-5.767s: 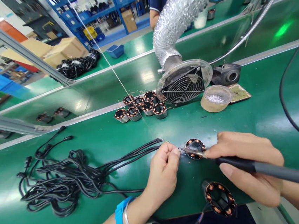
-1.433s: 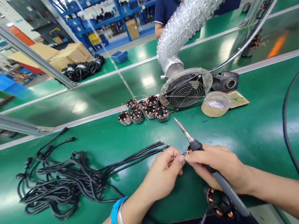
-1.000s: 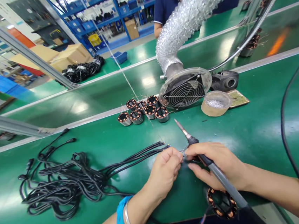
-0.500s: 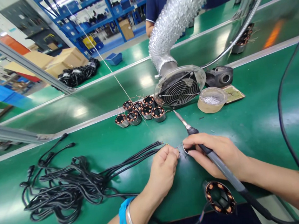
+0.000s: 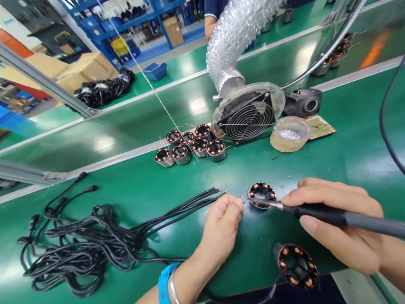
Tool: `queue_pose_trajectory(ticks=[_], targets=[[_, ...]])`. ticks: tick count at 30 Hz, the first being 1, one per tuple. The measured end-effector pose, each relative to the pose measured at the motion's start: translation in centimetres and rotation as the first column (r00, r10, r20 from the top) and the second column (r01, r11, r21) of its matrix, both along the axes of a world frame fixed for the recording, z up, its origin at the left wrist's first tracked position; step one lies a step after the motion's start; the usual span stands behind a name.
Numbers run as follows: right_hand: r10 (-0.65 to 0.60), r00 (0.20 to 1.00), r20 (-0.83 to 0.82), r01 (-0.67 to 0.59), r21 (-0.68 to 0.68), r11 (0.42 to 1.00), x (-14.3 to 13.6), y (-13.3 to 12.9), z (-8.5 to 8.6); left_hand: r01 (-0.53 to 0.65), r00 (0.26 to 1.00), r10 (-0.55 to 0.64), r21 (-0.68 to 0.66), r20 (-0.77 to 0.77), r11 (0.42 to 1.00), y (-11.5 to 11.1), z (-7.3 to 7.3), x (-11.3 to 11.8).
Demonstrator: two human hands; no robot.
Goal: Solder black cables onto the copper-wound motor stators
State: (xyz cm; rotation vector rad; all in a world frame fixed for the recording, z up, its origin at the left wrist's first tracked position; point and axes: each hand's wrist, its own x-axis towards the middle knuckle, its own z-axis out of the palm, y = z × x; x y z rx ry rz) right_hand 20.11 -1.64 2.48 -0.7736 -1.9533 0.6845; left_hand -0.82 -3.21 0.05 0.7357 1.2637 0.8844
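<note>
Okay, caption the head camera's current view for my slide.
Right hand angles a soldering iron over a copper-wound stator while the left hand pinches thin wires beside it.

Single head-worn view, looking forward and down from above the hands (image 5: 281,221), close over the green surface (image 5: 141,301).

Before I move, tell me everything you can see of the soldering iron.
The soldering iron has a slim metal shaft with a tapered tip, a black grip and a smooth grey rear handle that leaves the picture at the right. The right hand holds it between thumb and fingers, pointing left. Its tip is at the near-left rim of the copper-wound ring; whether they touch is unclear.
</note>
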Motion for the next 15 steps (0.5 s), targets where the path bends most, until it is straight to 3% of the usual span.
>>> queue_pose_trajectory(ticks=[15], targets=[[0.025, 0.999, -0.024, -0.024, 0.053, 0.998, -1.4, -0.3, 0.8, 0.036, 0.992, -0.029, 0.063, -0.121, 0.997, -0.2, -0.2, -0.1]])
